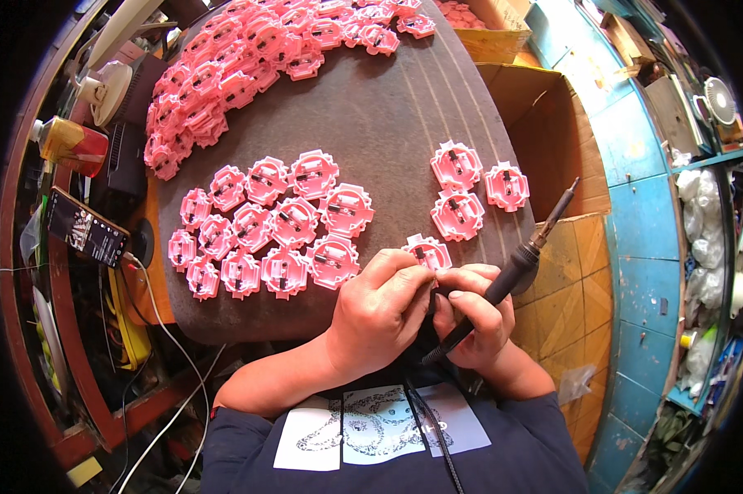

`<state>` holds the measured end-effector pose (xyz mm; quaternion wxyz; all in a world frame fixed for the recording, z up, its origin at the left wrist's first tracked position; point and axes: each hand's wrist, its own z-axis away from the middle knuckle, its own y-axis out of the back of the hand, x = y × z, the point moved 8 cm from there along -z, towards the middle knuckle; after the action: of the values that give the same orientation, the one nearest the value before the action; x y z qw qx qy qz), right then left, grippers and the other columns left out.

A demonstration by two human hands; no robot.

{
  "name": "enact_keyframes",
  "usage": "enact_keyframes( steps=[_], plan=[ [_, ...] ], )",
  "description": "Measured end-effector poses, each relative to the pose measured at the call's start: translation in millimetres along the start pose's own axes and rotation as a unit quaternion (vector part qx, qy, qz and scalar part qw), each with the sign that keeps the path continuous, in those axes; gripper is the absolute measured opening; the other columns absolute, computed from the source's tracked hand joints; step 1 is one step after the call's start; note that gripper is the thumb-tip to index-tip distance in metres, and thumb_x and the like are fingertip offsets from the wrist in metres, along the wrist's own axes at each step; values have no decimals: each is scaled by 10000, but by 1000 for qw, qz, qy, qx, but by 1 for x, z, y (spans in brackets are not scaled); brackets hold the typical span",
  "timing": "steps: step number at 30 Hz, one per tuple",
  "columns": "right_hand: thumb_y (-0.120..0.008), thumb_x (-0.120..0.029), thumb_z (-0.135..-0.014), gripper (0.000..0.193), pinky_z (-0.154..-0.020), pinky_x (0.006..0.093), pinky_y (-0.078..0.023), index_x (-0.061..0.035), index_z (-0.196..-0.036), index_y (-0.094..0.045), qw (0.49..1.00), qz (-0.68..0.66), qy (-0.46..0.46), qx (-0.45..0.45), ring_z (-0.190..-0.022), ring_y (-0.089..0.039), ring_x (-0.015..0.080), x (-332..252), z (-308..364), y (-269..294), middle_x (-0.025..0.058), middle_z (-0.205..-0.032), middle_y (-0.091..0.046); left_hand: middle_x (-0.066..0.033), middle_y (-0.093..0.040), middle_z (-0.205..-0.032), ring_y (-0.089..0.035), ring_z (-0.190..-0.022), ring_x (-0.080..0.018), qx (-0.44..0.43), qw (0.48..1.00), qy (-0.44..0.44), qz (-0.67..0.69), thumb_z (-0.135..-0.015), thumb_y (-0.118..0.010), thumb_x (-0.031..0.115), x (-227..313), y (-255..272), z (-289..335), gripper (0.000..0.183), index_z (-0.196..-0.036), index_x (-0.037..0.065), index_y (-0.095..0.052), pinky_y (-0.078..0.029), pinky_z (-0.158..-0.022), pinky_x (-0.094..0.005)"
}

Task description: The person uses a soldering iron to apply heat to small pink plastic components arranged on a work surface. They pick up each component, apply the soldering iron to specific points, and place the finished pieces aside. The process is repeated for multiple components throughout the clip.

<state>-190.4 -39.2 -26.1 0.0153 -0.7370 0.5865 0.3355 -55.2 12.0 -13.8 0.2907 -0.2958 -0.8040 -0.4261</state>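
Holding one soldering iron [514,270], right hand [485,339]

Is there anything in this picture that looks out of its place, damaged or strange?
Nothing looks plainly spilled or damaged. One small oddity: a crumpled clear plastic bag seems to lie on the tan floor, like stray litter. The pink parts show nothing clearly wrong.

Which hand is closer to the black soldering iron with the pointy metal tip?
Right. The right hand holds the black soldering iron; the left hand is farther left, not touching it.
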Motion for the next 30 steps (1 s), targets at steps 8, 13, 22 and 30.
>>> enact_keyframes(
  steps=[8,13,22,30],
  plan=[
    [-729,-165,-1004,346,-758,457,-588,-52,-1263,-529,1000,-16,-5,-5,-881,-712,346,5,6,18,210,-1160,-731,-165,-661,-962,-708,-823,-343,-11,1000,26,0,-831,-765,-51,1,-2,-4,195,-1008,-9,-696,-591,-683,-405],
    [-621,-544,-1042,649,-686,434,-567,-70,-1449,-446,1000,28,1,10,-771,-702,293,-1,7,56,153,-961,-758,-159,-659,-948,-703,-808,-339,-9,999,39,-6,-822,-770,-51,0,-1,-4,188,-985,-8,-687,-584,-668,-408],
    [-596,-539,-1057,548,-551,378,-429,-38,-1275,-640,999,41,8,16,-618,-542,250,-22,-2,87,95,-771,-608,-96,-635,-915,-580,-594,-126,4,999,39,3,-834,-773,-78,-5,-5,-3,153,-949,-4,-704,-471,-531,-276],
    [-669,-371,-1025,380,-530,384,-420,-8,-1136,-679,995,-73,-69,5,-570,-555,239,-23,-3,83,56,-677,-569,-94,-628,-899,-580,-598,-141,4,999,49,-10,-832,-780,-74,-4,-5,-3,146,-931,2,-704,-466,-535,-286]
  ],
)
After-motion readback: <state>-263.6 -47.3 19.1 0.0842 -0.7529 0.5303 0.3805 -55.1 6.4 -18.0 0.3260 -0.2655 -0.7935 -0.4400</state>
